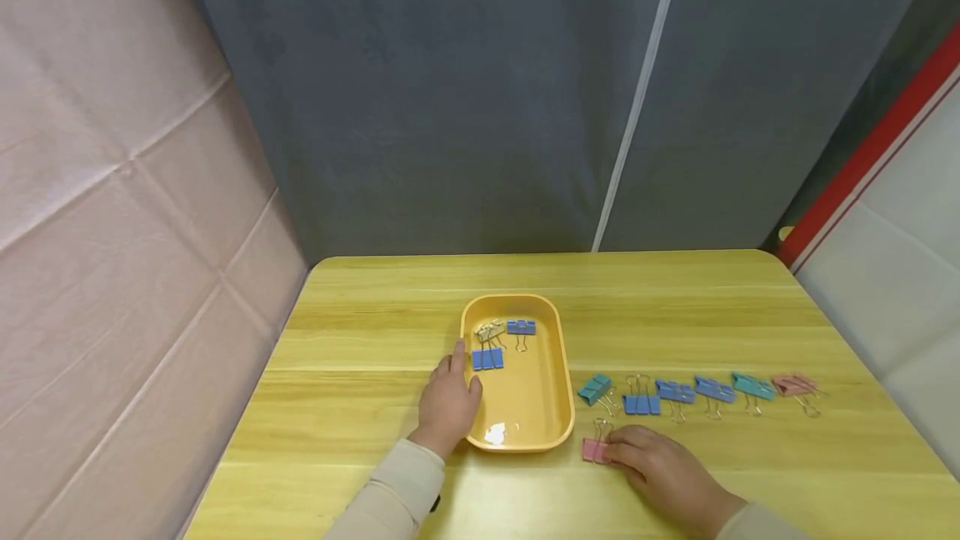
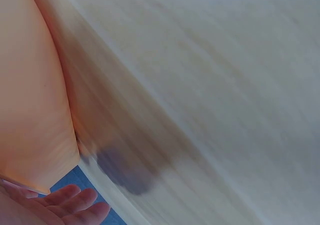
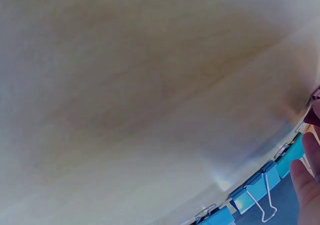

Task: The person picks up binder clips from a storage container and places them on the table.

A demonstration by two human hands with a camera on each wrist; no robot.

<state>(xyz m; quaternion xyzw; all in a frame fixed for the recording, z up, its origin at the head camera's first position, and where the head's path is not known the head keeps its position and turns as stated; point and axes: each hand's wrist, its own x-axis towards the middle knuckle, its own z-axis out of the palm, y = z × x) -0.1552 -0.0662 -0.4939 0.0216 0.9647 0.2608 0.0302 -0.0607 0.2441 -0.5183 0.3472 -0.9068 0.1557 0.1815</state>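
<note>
My left hand (image 1: 448, 400) holds the left rim of a yellow tray (image 1: 566, 407), thumb over the inner side and fingers along the outside. Inside the tray lie two blue binder clips (image 1: 487, 359) and a pale yellow binder clip (image 1: 491, 330). My right hand (image 1: 663, 469) pinches the right end of a pink binder clip (image 1: 595, 450) just off the tray's lower right corner. Only part of that hand shows in the right wrist view, beside a dark pink clip edge and teal and blue clips (image 3: 257, 187).
Right of the tray runs a row of binder clips: a teal clip (image 1: 596, 388), several blue clips (image 1: 642, 404), another teal clip (image 1: 753, 386) and a salmon-pink clip (image 1: 795, 385). They lie on a wood-grain table (image 1: 337, 407). A grey curtain (image 1: 450, 107) hangs behind its far edge.
</note>
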